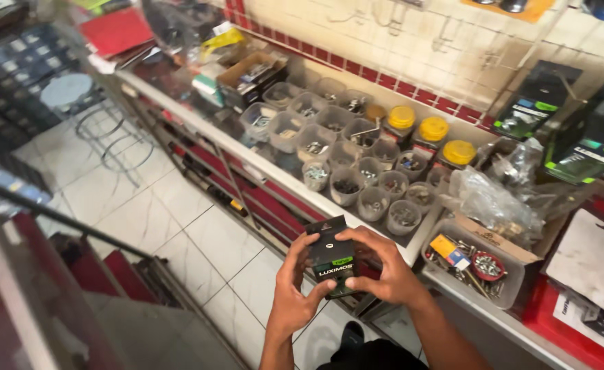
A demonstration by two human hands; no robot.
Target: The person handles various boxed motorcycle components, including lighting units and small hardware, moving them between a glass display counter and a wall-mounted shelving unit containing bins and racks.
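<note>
A small dark retail pack (330, 255) with a green stripe sits between both my hands, low in the middle of the head view. My left hand (295, 291) grips its left edge and lower side. My right hand (377, 268) wraps its right edge, thumb on the front. The pack is held upright above the white tiled floor, just in front of the counter's front edge (274, 173).
Several clear plastic cups of screws and small hardware (346, 183) crowd the glass counter, with three yellow-lidded jars (433, 129) behind. A clear tub of parts (473, 264) and plastic bags (490, 199) lie to the right. A metal stool (103, 133) stands on the floor at left.
</note>
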